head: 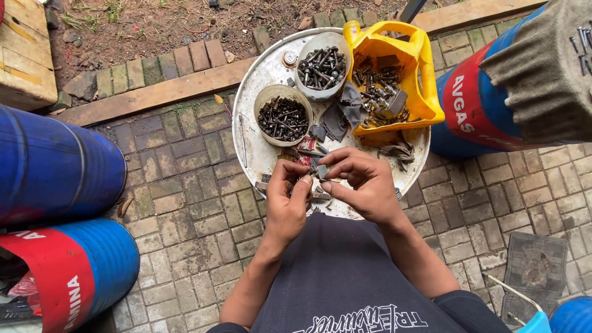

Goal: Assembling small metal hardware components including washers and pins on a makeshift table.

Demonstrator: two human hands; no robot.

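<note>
- A small dark metal piece (320, 170), probably a bolt or nut, was pinched between the fingertips of both hands above the near edge of a round metal tray (256, 132); its exact shape could not be made out.
- The left hand (287, 203) had its grip closed on the piece from below, thumb against forefinger; the right hand (359, 182) had its grip closed on it from above and the side.
- Judged by its look, the piece would handle as light, stiff and hard, possibly greasy and so slippery; a fingertip pinch across its sides would suit it best.
- On the tray stood two round bowls, the nearer bowl (283, 115) and the farther bowl (322, 64), both filled with dark bolts and screws.
- A cut-open yellow jug (425, 80) beside them held mixed rusty hardware; a grey rag (343, 114) lay between.
- Blue drums (55, 166) stood on the brick paving (185, 185) at left and right.
- The tray's support was hidden beneath it, and the person's dark shirt (339, 277) cut off the lower view.
</note>
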